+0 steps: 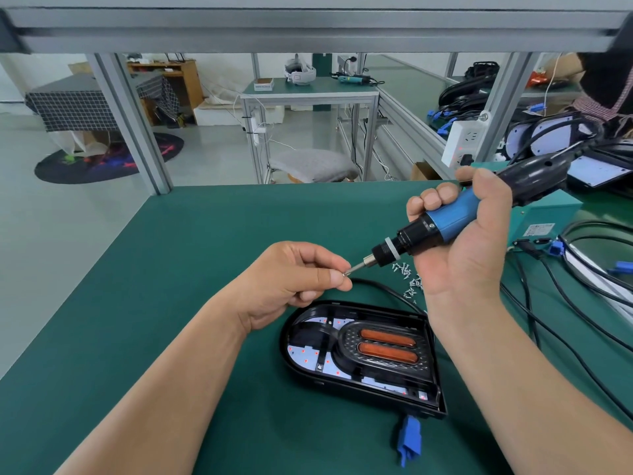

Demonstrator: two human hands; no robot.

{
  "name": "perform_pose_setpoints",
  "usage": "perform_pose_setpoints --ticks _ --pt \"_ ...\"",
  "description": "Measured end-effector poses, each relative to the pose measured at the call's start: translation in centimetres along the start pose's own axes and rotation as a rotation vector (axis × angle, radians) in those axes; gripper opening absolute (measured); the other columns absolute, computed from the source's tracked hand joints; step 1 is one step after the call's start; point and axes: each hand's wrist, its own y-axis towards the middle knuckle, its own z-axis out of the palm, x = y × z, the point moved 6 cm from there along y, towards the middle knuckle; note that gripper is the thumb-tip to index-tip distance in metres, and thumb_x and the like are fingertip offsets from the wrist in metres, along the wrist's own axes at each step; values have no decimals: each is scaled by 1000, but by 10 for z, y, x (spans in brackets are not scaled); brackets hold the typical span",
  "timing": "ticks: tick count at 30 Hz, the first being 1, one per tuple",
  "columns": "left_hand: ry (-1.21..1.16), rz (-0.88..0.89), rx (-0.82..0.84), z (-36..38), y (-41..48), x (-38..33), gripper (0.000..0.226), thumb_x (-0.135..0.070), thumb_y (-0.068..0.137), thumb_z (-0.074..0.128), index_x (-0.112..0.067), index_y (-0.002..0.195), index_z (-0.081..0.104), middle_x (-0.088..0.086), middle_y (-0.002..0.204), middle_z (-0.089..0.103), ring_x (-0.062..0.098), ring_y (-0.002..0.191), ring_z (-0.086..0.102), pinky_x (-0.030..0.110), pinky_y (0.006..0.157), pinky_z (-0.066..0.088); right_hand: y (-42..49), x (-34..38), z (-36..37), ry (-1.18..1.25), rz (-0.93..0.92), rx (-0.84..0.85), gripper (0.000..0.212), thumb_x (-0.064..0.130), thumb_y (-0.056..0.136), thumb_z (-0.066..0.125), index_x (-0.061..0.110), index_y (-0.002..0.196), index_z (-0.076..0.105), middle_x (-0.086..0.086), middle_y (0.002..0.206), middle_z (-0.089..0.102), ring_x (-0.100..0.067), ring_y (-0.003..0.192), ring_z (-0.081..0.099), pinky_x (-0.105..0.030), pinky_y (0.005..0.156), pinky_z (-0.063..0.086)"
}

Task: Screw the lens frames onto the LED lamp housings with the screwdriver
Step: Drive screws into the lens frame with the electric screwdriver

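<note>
I load a screw (345, 273) above the LED lamp housing (301, 332) lying on the bench.
My left hand (291, 286) pinches it onto the bit (358, 267); my right hand (462, 241) grips the tilted electric screwdriver (445, 217). By my judgement, it must sit square before I lower it to the lens frame (349, 344).

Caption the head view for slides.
Left hand pinches a screw at the screwdriver tip, right hand gripping it, above the lamp housing.
</note>
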Motion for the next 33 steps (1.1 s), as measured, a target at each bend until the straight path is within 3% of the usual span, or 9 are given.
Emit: perform_pose_setpoints --ticks 5,12,15,17,19,22,27,30,33 --pt "33 8 -2 -1 0 0 19 -10 82 81 -21 98 81 20 99 78 8 48 38 14 43 30 3 -4 -5 10 28 -32 12 24 99 66 14 99 59 -1 74 51 -17 65 50 -34 73 52" --pt "-20 13 35 4 1 1 25 -12 90 75 -9 114 78 21 104 77 9 53 36 16 45 27 7 -3 -15 64 31 -96 15 27 101 64 14 96 59 0 74 51 -16 65 52 -33 75 52" --pt "-22 49 -6 -1 1 -1 25 -18 94 69 -5 115 76 16 96 74 9 54 36 16 46 28 10 -1 -18 85 30 -106 15 27 100 64 14 95 59 0 75 51 -17 65 52 -33 75 52" --pt "116 49 -94 -10 1 -2 23 -25 93 72 -8 107 78 5 85 72 9 54 37 17 48 30 12 1 -19 92 27 -114 16 27 100 65 13 94 59 0 75 51 -17 65 52 -33 75 52" --pt "408 42 -151 -16 0 -2 14 -31 91 79 -17 95 82 -10 79 74 8 58 53 18 58 42 14 3 -21 98 18 -120 16 27 99 65 13 93 60 -1 75 51 -17 65 52 -34 74 52" --pt "681 5 -100 -12 1 4 10 -37 90 82 -28 86 83 -11 86 80 0 78 70 19 76 54 16 5 -22 98 13 -118 15 27 99 65 13 94 60 -1 75 51 -17 64 52 -34 73 52" --pt "711 -23 -6 -6 -1 5 18 -49 83 85 -32 89 84 0 80 76 5 70 61 22 67 50 17 5 -22 89 16 -102 15 26 99 65 13 93 60 -1 74 51 -18 64 52 -34 73 51" --pt "705 -19 34 -2 -1 6 20 -50 79 87 -32 88 84 -5 63 56 8 61 48 20 61 39 17 6 -20 77 11 -82 14 25 98 65 13 93 61 -1 75 51 -18 65 51 -34 73 51" --pt "746 -16 37 0 0 7 21 -50 76 88 -33 86 82 -6 63 48 10 60 43 25 60 37 17 7 -19 70 7 -65 14 25 98 65 13 93 61 -1 75 51 -18 64 51 -34 72 51"
